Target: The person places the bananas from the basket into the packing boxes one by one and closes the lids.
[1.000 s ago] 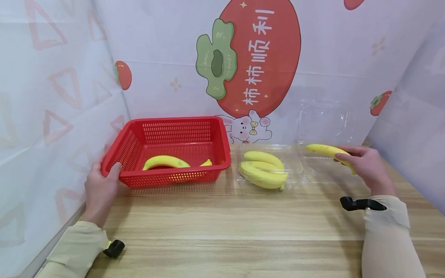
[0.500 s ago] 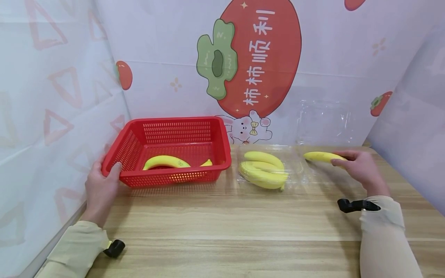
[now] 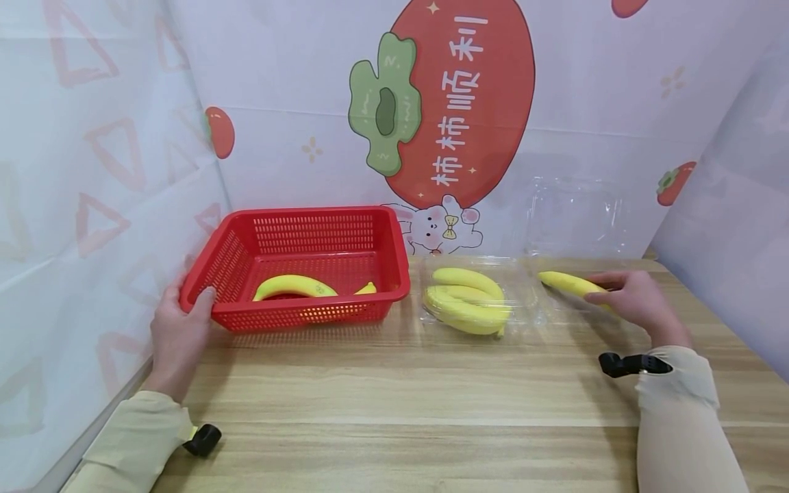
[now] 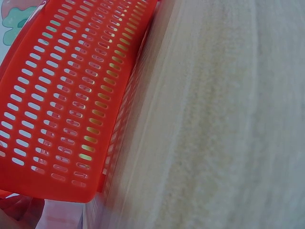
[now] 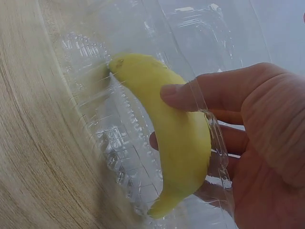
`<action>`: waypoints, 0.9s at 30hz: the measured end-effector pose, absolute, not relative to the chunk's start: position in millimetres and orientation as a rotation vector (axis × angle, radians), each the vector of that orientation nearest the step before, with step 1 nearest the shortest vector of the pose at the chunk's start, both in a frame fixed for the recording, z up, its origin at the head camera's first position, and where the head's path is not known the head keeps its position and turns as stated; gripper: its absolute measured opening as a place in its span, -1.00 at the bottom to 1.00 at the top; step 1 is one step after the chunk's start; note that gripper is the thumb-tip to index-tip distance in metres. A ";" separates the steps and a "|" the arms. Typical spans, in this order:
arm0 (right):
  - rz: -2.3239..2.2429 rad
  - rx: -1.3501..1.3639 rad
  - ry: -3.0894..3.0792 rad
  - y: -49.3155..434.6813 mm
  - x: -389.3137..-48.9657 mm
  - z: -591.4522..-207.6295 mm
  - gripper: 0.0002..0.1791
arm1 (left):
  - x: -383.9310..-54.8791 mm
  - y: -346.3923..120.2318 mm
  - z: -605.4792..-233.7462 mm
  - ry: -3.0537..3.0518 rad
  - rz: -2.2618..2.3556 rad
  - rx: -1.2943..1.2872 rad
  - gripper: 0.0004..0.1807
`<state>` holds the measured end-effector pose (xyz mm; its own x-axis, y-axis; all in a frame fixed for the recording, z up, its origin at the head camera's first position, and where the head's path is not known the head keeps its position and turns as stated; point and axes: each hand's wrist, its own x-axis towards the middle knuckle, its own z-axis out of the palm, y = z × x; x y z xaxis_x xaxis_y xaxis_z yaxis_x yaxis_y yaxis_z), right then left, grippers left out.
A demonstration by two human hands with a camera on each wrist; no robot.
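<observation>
My left hand grips the left end of a red plastic basket, thumb over the rim. Inside the basket lies a banana, and the tip of another yellow piece shows at its right. With thumb and fingers my right hand holds a banana within an open clear plastic clamshell box. The fingers behind that banana are partly hidden. Between basket and open box, several bananas lie in another clear box, its lid seemingly closed over them.
The raised clear lid of the right box leans near the printed back wall. A wood-grain table runs across the front. White side walls stand close to both arms.
My right hand has lowered the banana into the open clear box and shifted slightly left; the banana's angle has changed a little. My left hand and the basket stay put.
</observation>
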<state>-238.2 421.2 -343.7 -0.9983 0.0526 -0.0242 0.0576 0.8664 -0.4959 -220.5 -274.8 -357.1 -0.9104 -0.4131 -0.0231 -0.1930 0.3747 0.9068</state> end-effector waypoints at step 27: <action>-1.299 0.243 3.110 410.6 -230.7 -329.0 -0.31 | -220.0 -274.2 -357.3 -2.429 -1.553 0.544 -0.14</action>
<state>-230.7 410.6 -329.0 -0.9618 0.2207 0.1619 0.0400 0.6984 -0.7146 -220.0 -274.2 -357.3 -0.9105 -0.4129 -0.0236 -0.1949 0.3780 0.9051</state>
